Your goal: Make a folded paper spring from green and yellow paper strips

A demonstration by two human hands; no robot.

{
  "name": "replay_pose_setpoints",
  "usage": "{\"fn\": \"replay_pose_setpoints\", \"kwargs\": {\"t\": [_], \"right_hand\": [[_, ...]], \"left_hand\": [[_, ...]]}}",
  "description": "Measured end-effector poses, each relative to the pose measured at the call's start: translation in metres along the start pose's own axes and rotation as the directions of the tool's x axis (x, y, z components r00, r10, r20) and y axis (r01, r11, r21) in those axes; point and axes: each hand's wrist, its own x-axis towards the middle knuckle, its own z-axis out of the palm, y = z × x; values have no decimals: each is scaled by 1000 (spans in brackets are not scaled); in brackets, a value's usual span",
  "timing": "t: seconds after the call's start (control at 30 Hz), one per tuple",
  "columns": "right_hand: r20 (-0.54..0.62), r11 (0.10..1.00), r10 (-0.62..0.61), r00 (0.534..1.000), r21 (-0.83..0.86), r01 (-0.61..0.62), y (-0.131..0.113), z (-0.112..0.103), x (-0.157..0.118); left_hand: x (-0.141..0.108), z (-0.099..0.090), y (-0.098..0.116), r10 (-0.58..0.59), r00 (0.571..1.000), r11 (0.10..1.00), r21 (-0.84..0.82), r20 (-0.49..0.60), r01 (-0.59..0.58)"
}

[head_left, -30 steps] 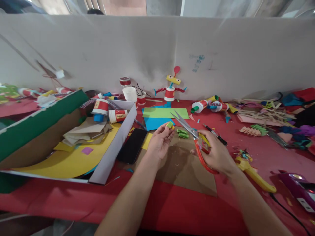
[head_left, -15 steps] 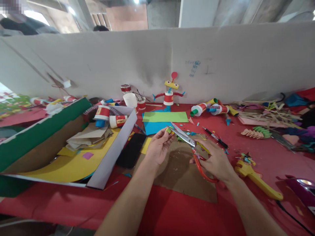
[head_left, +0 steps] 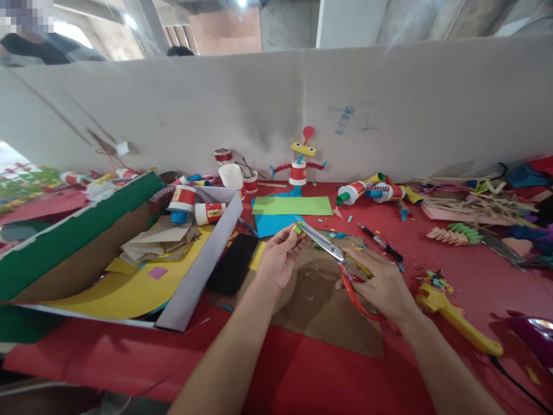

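Observation:
Between the thumb and fingers of my left hand [head_left: 280, 253] is a small folded piece of green and yellow paper [head_left: 297, 229]. My right hand [head_left: 380, 279] grips red-handled scissors [head_left: 332, 246], whose blades reach left to the paper. The blades look nearly closed; whether they bite into the paper I cannot tell. Below both hands lies a brown cardboard sheet [head_left: 328, 317]. Just beyond them a light green paper strip [head_left: 294, 206] rests across a blue sheet [head_left: 268, 226]. A paper-cup robot figure [head_left: 298, 172] stands upright behind these.
An open box [head_left: 185, 288] with paper and cup figures stands at the left, a black phone [head_left: 233, 264] beside it. On the right are a pen [head_left: 382, 243], a yellow glue gun [head_left: 458, 320] and paper strips [head_left: 466, 202]. A white partition [head_left: 194, 115] rises behind. A person is beyond it.
The scissor blades have closed together at the paper. My left hand stays in place with the paper. The whole view has shifted slightly.

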Motion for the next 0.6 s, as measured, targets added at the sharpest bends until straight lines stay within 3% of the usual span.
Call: {"fn": "replay_pose_setpoints", "kwargs": {"t": [0.33,0.6], "right_hand": [[64,999,16,998,-32,-14,2,-3,-2],[128,991,87,988,92,-99,-5,-5,0]], "left_hand": [[1,0,0,-13,1000,1000,8,-11,13],[2,-1,0,-4,1000,1000,6,-25,4]]}}
